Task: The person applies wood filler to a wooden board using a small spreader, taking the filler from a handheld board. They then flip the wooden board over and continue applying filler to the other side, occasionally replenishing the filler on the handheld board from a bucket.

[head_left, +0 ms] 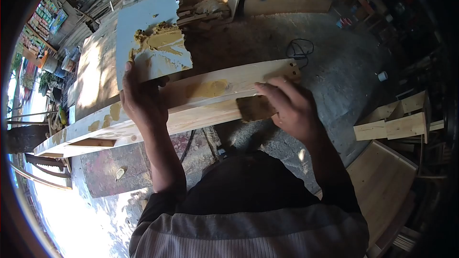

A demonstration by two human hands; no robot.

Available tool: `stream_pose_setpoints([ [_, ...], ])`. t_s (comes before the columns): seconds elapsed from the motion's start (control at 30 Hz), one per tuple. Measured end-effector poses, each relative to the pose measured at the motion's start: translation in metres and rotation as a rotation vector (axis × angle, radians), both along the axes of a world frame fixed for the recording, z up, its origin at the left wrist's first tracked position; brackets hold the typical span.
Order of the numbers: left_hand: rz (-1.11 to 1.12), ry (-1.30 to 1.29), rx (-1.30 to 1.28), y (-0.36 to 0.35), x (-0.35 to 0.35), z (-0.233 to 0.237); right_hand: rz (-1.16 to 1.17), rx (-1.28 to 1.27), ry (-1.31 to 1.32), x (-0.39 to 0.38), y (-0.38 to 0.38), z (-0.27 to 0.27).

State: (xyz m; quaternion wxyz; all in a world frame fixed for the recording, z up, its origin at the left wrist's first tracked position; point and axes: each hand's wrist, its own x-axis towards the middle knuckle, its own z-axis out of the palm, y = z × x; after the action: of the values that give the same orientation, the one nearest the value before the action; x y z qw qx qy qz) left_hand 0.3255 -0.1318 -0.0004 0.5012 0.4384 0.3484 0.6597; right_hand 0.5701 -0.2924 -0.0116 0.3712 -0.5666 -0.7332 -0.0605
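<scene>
My left hand (146, 102) grips the lower edge of a flat white board (136, 16) with a ragged right side, its thumb on top. A heap of yellow-brown wood putty (165, 38) is smeared over this board. Below it stretches a long pale wooden frame (248, 74), with tan putty patches (208, 88) along its upper face and small dark holes near its right end. My right hand (291, 107) is closed around a brown, flat putty scraper (256, 109) at the near side of the frame, slightly blurred. The fingers overlap the frame's right part in this view.
Wooden box pieces (394, 119) and a large panel (382, 186) lie at the right. A black cable (300, 48) is coiled beyond the frame. Scrap timber (210, 5) and a curved board (287, 4) are at the back; a white cup (382, 75) lies on the floor.
</scene>
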Motion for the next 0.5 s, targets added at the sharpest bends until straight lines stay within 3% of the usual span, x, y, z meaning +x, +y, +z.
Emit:
stream_pose_setpoints([
  [0.07,-0.038,-0.098,-0.011,-0.001,0.001,0.0,-0.016,0.163,-0.068,-0.007,0.004,-0.02],
  [0.2,-0.088,-0.103,-0.034,0.001,-0.002,0.001,-0.024,0.138,-0.11,-0.008,0.003,-0.013],
  [0.5,-0.09,-0.144,-0.088,0.0,0.002,0.004,0.096,-0.12,-0.46,0.0,0.027,0.038],
])
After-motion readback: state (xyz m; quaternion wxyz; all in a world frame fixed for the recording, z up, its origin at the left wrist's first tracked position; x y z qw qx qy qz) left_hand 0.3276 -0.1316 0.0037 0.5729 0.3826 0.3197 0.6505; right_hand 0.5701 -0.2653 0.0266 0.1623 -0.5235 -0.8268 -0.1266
